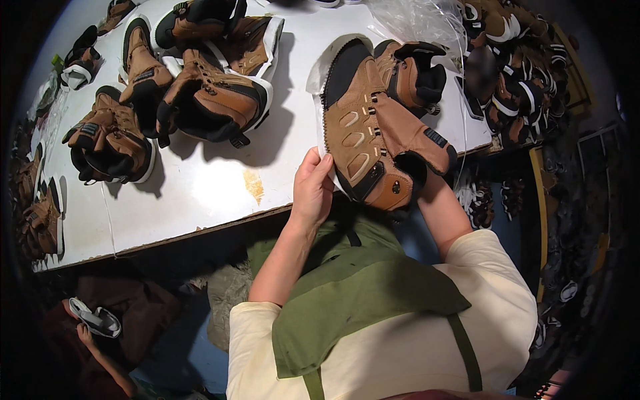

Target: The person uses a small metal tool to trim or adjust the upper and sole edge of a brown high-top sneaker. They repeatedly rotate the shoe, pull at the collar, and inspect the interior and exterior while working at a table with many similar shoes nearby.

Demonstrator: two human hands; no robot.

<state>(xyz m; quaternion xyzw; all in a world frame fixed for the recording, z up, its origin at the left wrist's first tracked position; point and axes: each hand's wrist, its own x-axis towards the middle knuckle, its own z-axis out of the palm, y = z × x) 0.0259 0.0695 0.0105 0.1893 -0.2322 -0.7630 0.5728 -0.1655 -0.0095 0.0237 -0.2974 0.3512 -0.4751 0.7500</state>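
A brown and black boot upper [377,137] is held up over the near edge of the white surface [200,193], tilted, its toe end pointing away from the person. The left hand [313,187] is closed on the upper's pale left rim, with the fingers [319,168] wrapped over that rim and the thumb side lying along it. The right hand is hidden inside or behind the heel end of the upper, so only the right forearm [440,210] is seen; whether its fingers are closed cannot be told.

A second brown upper [413,70] lies just behind the held one, touching it or nearly so. To the left, a heap of further uppers [207,87] is spread over the surface, well apart from the held piece, with a bare white stretch left between them. A yellowish stain [254,185] is seen near the front edge.

Clear plastic film [413,20] lies at the far right corner. More uppers are piled beyond the right edge [513,67] and along the left edge [40,220]. A green apron [360,287] is worn over a cream shirt.
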